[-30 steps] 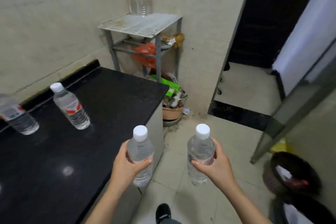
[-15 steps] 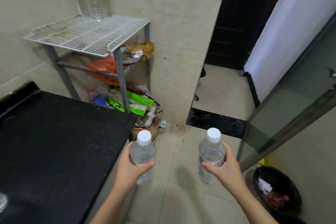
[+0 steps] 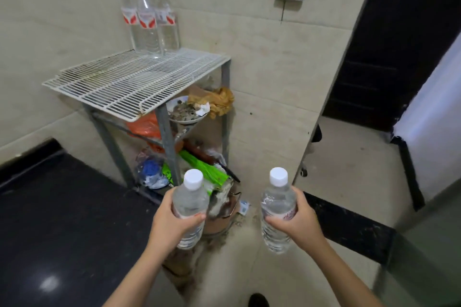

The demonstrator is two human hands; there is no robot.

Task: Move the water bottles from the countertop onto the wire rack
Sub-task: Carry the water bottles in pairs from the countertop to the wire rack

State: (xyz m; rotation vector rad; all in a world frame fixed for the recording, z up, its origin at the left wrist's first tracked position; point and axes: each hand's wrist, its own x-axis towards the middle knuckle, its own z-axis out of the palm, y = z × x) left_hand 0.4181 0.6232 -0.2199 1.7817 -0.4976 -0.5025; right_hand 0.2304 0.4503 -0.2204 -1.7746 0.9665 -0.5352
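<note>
Head view: since a second ago the counter [image 3: 62,219] has slid off to the left and the rack [image 3: 134,82] has come close, so the carry is nearly over. The left hand [image 3: 172,224] grasps one bottle [image 3: 190,204], the right hand [image 3: 299,222] grasps another [image 3: 277,209], both upright over the floor (short of the rack). Three bottles [image 3: 147,25] crowd the rack's back corner; its front and left lie open, though the near rim must be cleared.
</note>
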